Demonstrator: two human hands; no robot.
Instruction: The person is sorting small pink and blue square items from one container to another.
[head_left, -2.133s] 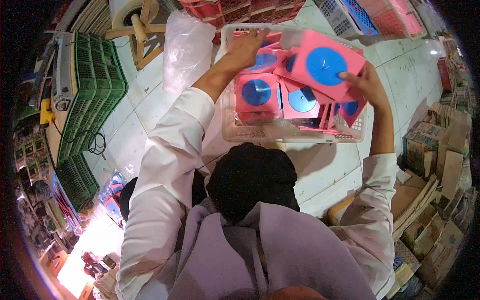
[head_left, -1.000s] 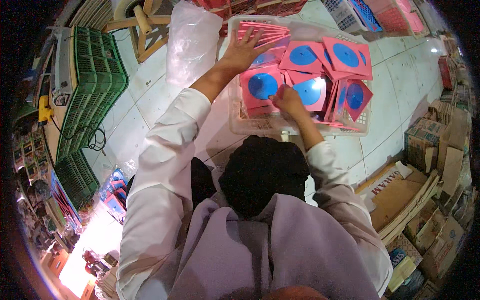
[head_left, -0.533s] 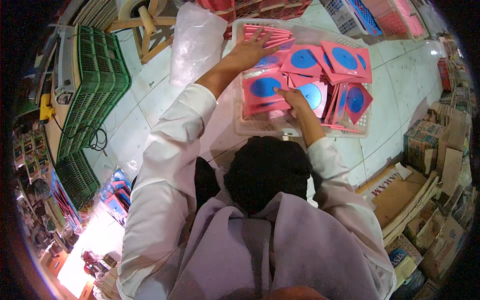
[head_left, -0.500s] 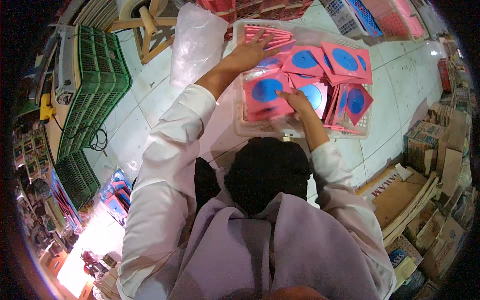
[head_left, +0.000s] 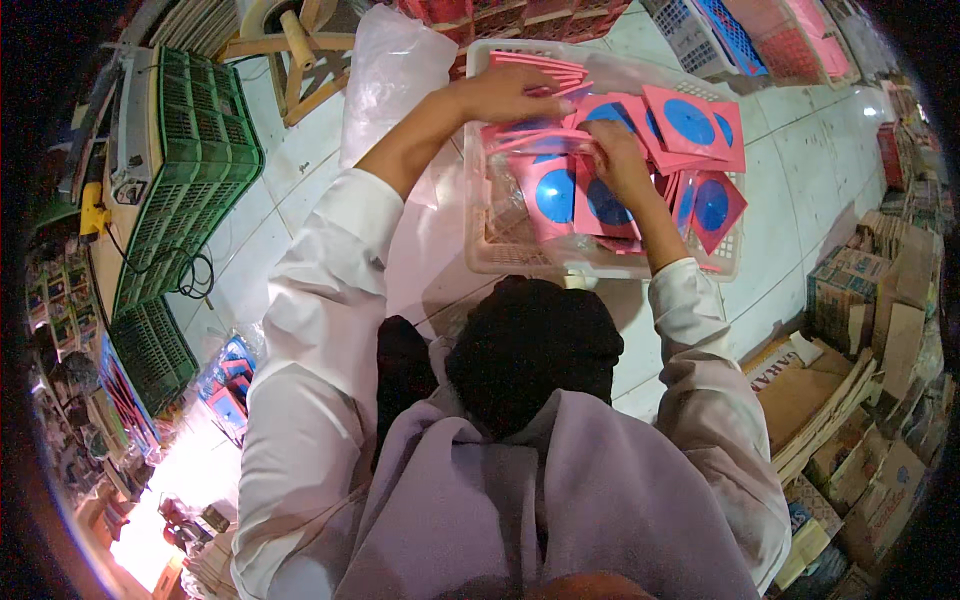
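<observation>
The left hand is stretching with its back facing up and its fingers pointing rightward. The right hand is holding its fingers curled near them. Left forearm and right forearm are reaching forward, bare beyond white sleeves.

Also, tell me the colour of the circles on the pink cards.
The circles are blue, clearest in the head view.

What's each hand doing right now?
Left hand: by the pink stack; whether it's holding anything cannot be told.
Right hand: closed, holding a pink square.
</observation>
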